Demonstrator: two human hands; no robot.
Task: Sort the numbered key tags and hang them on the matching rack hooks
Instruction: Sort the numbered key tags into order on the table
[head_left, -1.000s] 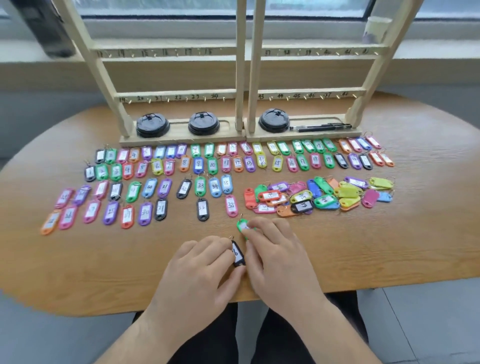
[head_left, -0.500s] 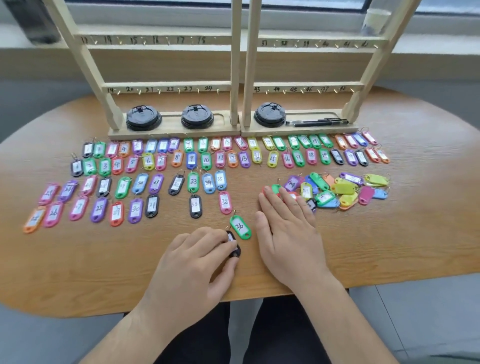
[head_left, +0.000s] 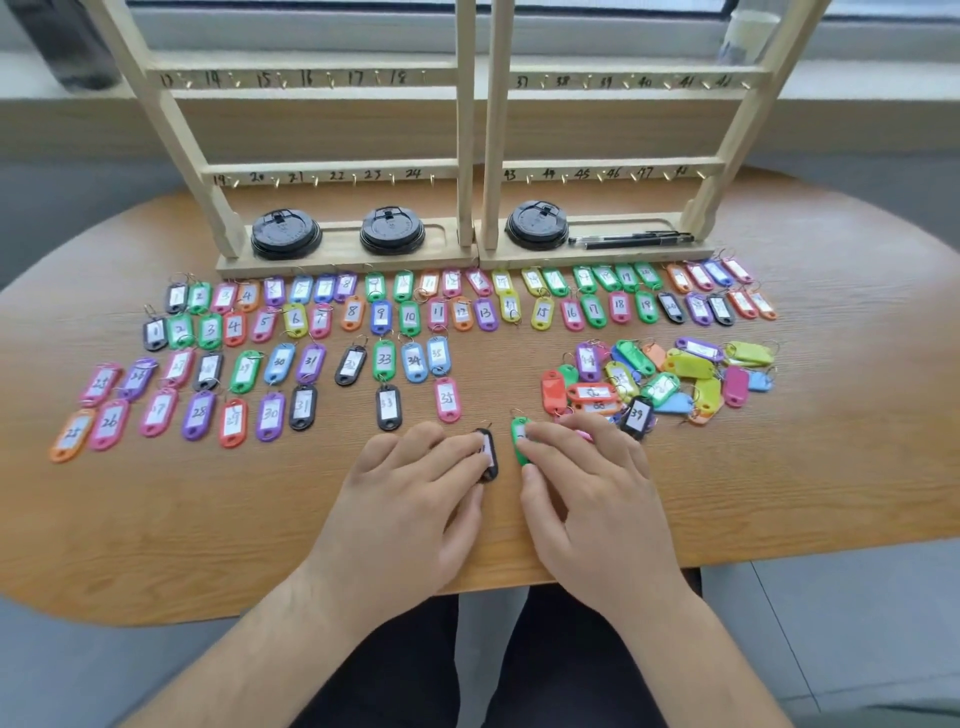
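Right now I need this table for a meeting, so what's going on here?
A person is sorting key tags by number on the wooden table. The left hand pinches a black tag and the right hand a green tag, side by side near the front edge. Many tags lie in numbered rows before the rack; a mixed pile sits to the right. The hooks in view are bare.

The table (head_left: 779, 493) is warm brown wood with a visible grain and a smooth, matt top. At twelve o'clock the rack (head_left: 466, 130) is pale bare wood, its hooks (head_left: 314, 180) brass-coloured metal. The lids (head_left: 284, 235) on its base are glossy black plastic. The key tags (head_left: 384, 358) are shiny coloured plastic with white paper labels and thin metal rings. The black key tag (head_left: 490, 460) and green key tag (head_left: 517, 436) at six o'clock gleam likewise.
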